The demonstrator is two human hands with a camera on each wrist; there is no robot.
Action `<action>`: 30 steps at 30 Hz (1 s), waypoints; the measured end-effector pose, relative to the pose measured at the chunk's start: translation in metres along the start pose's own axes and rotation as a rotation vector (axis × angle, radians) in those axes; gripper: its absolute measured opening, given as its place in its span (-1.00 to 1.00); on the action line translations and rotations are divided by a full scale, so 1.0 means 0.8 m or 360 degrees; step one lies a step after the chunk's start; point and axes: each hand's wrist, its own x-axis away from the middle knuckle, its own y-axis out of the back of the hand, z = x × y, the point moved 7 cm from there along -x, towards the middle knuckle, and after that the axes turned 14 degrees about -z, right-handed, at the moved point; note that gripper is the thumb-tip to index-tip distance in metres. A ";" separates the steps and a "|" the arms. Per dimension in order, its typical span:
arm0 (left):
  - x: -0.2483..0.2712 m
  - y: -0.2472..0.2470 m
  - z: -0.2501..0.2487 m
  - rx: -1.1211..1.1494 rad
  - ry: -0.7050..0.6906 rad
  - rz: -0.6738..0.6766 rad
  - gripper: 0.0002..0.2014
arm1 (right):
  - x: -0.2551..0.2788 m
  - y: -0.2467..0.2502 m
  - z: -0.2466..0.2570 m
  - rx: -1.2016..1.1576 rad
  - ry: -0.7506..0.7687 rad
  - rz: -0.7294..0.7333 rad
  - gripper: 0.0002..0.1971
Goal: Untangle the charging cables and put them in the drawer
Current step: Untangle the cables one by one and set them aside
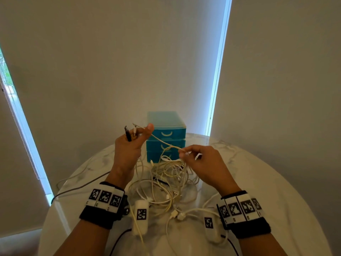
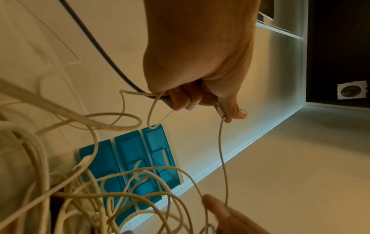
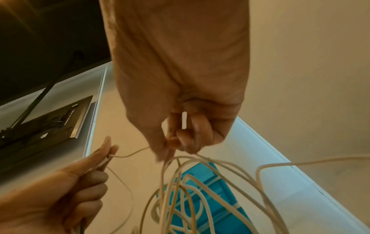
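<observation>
A tangle of white and cream charging cables (image 1: 166, 180) lies on the round marble table (image 1: 276, 191), in front of a blue three-drawer unit (image 1: 166, 134) whose drawers are closed. My left hand (image 1: 129, 145) is raised and grips several cable ends, dark and white plugs sticking up from the fist (image 2: 200, 98). A thin cream cable (image 1: 160, 141) runs taut from my left thumb to my right hand (image 1: 199, 159), which pinches it together with a white plug (image 3: 184, 120). Loops hang from the right hand down to the pile.
A dark cable (image 1: 81, 187) trails off the table's left edge. White connectors (image 1: 177, 215) lie near the front between my wrists. Wall and window blinds stand behind the table. Bare marble shows to the right of the pile.
</observation>
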 end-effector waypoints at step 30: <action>0.019 -0.025 0.000 -0.0184 -0.0174 0.0153 -0.86 | -0.001 -0.002 0.010 -0.0896 -0.0362 0.0078 -0.76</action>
